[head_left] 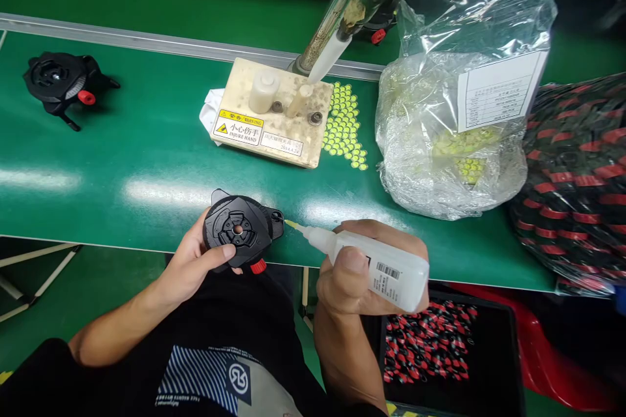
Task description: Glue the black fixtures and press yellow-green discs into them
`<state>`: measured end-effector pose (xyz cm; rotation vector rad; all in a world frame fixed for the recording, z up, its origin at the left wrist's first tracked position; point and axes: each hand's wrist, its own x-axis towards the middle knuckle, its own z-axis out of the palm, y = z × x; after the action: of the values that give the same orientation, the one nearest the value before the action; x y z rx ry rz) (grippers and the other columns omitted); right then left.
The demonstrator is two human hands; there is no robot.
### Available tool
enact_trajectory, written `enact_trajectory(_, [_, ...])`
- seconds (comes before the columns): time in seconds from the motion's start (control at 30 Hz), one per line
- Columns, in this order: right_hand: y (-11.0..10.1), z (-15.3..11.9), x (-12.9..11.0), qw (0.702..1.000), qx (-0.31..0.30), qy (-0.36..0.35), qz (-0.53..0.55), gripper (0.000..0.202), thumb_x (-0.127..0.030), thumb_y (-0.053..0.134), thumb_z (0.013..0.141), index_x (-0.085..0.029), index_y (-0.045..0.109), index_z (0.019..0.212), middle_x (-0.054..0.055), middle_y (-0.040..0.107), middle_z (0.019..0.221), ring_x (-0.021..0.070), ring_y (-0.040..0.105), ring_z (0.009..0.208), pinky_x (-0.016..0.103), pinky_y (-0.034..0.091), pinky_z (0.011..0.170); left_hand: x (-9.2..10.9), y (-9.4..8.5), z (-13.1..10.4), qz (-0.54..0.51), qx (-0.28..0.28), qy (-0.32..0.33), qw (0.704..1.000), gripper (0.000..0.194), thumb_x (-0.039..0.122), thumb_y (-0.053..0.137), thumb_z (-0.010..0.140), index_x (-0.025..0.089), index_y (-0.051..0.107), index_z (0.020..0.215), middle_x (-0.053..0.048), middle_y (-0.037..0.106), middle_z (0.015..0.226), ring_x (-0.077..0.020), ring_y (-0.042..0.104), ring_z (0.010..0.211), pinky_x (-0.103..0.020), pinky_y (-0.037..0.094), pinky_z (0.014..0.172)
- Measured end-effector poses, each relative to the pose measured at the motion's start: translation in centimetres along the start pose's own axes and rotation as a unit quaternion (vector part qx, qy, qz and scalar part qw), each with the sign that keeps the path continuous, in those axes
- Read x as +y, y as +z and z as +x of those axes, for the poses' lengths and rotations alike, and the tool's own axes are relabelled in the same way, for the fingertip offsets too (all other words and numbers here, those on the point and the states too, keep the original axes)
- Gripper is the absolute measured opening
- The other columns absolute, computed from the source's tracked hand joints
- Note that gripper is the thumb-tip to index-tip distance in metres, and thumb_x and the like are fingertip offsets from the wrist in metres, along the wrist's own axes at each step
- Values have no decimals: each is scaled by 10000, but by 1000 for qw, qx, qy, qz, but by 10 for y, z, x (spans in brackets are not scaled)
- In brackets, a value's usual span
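My left hand is closed round the edge of a black plastic base, thumb on its flat face. The base has a round hole at its centre, a red knob at its lower side and a small lug on its right. My right hand grips a white squeeze bottle with a printed label and barcode. Lying nearly sideways, the bottle points its thin yellowish nozzle tip at the lug. Whether the tip touches the lug, I cannot tell.
Behind stands a cream fixture block with a warning label, under a metal post. Small yellow-green round pieces lie beside it. A clear plastic bag stands right. Another black base sits left. Red-and-black parts fill a tray below.
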<state>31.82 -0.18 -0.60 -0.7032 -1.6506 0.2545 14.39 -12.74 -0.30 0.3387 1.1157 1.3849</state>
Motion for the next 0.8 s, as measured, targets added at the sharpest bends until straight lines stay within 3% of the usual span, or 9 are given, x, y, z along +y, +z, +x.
enact_trajectory(0.23, [-1, 2, -1, 1000, -5, -18, 16, 86, -252, 675, 972, -207, 616, 928, 3, 661, 812, 148, 627, 600, 261, 468, 430, 0, 0, 1, -1, -1, 0, 1000, 365, 271, 843, 872, 189, 650, 1171, -44, 722, 1008, -163, 718, 775, -238, 666, 598])
enact_trajectory(0.4, [-1, 4, -1, 1000, -1, -17, 3, 258, -268, 652, 983, -207, 533, 762, -10, 618, 743, 137, 605, 558, 262, 446, 397, 1, 1, 2, 9, 5, 0, 1000, 384, 276, 842, 869, 175, 650, 1186, -59, 727, 1020, -172, 722, 792, -240, 667, 609])
enact_trajectory(0.57, [0, 3, -2, 1000, -3, -26, 6, 50, -248, 638, 993, -253, 591, 975, -27, 645, 812, 139, 592, 563, 264, 425, 392, 0, 0, 2, 15, -1, 5, 1000, 382, 269, 833, 870, 165, 646, 1186, -73, 724, 1016, -180, 720, 773, -257, 667, 591])
enact_trajectory(0.8, [-1, 1, -2, 1000, -1, -16, -8, 18, -248, 642, 986, -236, 631, 994, 5, 669, 831, 161, 610, 592, 291, 455, 406, -1, 1, 2, 17, 3, 4, 1000, 381, 274, 833, 869, 169, 644, 1184, -66, 723, 1015, -175, 715, 775, -255, 666, 595])
